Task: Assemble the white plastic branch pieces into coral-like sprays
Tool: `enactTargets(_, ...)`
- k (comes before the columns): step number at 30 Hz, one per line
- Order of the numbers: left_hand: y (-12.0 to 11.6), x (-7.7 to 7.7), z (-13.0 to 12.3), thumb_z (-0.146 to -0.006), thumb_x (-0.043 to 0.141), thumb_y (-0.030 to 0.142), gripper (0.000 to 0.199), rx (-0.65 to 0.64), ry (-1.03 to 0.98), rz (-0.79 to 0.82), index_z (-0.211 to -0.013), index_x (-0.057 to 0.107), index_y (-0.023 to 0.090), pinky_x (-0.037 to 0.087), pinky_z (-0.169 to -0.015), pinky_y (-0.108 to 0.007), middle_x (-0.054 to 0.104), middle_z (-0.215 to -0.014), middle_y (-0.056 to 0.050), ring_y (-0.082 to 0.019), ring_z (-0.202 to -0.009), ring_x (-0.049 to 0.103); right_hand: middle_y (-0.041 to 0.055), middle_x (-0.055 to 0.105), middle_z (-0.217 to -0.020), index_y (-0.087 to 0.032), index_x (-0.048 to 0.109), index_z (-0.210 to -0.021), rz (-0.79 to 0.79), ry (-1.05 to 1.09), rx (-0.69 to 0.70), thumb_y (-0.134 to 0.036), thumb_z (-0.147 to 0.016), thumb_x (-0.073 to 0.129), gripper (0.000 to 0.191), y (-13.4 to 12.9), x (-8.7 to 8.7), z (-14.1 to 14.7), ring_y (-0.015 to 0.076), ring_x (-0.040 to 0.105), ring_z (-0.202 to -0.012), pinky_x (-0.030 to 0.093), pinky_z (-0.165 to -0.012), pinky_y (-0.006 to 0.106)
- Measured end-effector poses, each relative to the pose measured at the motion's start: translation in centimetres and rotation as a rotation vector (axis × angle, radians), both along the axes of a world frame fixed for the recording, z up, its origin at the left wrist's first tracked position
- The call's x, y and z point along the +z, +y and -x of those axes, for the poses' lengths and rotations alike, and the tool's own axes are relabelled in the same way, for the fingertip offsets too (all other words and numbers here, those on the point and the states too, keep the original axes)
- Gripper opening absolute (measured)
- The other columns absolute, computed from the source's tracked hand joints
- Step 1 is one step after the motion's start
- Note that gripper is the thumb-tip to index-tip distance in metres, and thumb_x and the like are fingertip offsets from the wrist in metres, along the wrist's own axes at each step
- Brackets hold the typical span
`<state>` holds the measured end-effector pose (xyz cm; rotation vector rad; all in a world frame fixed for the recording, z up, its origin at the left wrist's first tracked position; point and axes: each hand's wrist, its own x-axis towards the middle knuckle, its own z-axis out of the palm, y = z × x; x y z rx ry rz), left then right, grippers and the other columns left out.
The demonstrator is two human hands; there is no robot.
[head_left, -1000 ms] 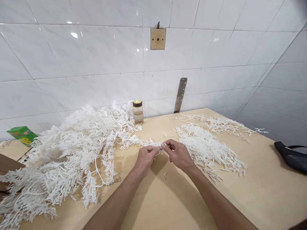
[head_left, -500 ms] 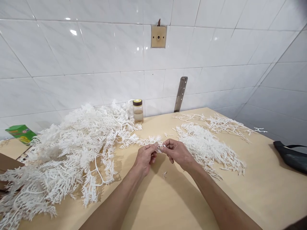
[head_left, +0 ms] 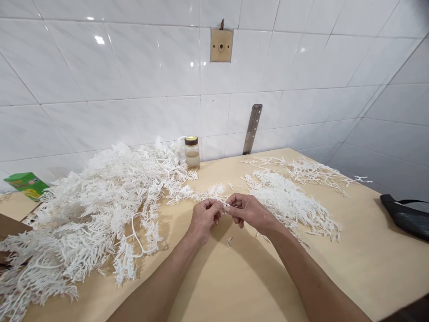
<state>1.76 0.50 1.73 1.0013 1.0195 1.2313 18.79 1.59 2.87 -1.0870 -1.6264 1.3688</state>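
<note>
Two-handed pinch above the tabletop (head_left: 214, 286): left hand (head_left: 203, 220) and right hand (head_left: 250, 212), thumb and forefinger of each closed on a small white sprig (head_left: 226, 205) between them | larger white heap (head_left: 100, 201), left | smaller white heap (head_left: 291, 203), right | loose fragment (head_left: 229, 242), nearer viewer.

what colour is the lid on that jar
The lid is dark brown with yellow on top, shown in the head view.

Left hand (head_left: 203, 218) pinching, right hand (head_left: 251, 211) (likewise)
</note>
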Motion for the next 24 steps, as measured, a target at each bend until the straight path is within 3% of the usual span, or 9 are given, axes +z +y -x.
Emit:
enactTargets(6,0.1,-0.3,-0.4,-0.066,0.072,0.035,0.023,0.124,0.067,0.002,-0.065,0.059,0.016,0.032,-0.045,-0.021,0.051,-0.051,0.004,-0.008,-0.045,0.042,-0.0019,0.061,-0.064,-0.019,0.066,-0.084,-0.089,-0.240,-0.101,-0.045,-0.088,0.056,0.028,-0.4,0.4,0.4,0.0112,0.060,-0.047,0.045,-0.049,0.023)
enactTargets(15,0.4,0.1,0.2,-0.060,0.073,0.032,0.021,0.003,-0.030,0.169,-0.060,0.060,0.015,0.034,-0.047,-0.022,0.053,-0.051,0.002,-0.009,-0.046,0.045,-0.0019,0.064,-0.062,-0.021,0.069,-0.084,-0.312,-0.448,-0.236,-0.035,-0.090,0.050,0.024,-0.4,0.1,1.3,0.0137,0.061,-0.050,0.047,-0.057,0.025)
enactTargets(20,0.1,0.3,-0.4,-0.062,0.064,0.023,0.014,0.103,0.127,0.133,-0.053,0.055,0.016,0.032,-0.044,-0.022,0.051,-0.048,0.001,-0.009,-0.043,0.044,0.0044,0.073,-0.082,-0.020,0.069,-0.082,-0.569,-0.692,-0.341,-0.023,-0.089,0.049,0.022,-0.2,-0.8,2.2,0.0174,0.065,-0.074,0.043,-0.069,0.027)
enactTargets(24,0.0,-0.4,-1.0,-0.064,0.061,0.022,0.011,0.211,0.121,0.084,-0.058,0.053,0.018,0.027,-0.042,-0.022,0.045,-0.046,0.005,-0.007,-0.040,0.038,0.0033,0.071,-0.074,-0.019,0.066,-0.075,-0.527,-0.754,-0.435,-0.019,-0.086,0.050,0.020,-0.1,-1.4,3.6,0.0161,0.061,-0.067,0.039,-0.065,0.026)
